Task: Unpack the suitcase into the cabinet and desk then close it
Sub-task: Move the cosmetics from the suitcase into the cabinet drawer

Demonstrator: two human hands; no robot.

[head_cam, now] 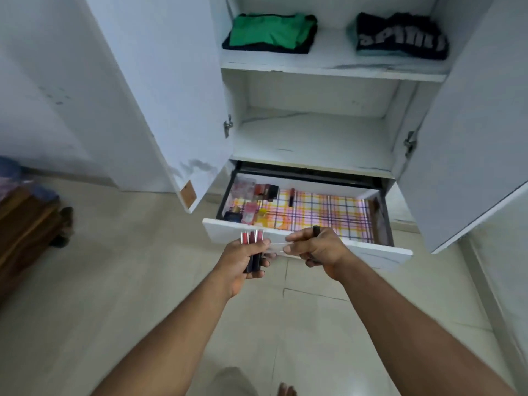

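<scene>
While the left hand (248, 260) grips three slim glossy lipstick tubes (252, 238), the right hand (315, 250) curls round a dark pencil (316, 230) above the plaid-lined drawer (308, 241).

The lower ends of the lip gloss tubes (252, 247) are hidden inside the left hand (248, 260). The dark stick (316, 231) in the right hand (317, 250) shows only its top end; the remainder is covered by the fingers. The small cosmetics (251, 202) at the far left of the drawer (307, 247) are blurred, and individual types cannot be told. The lettering on the dark folded garment (401, 37) is blurred and unreadable. The cabinet doors (160, 90) are cut off by the top edge. The wooden furniture (25, 224) at the left is cut off by the left edge. A foot (286, 390) is cut off by the near edge.
</scene>
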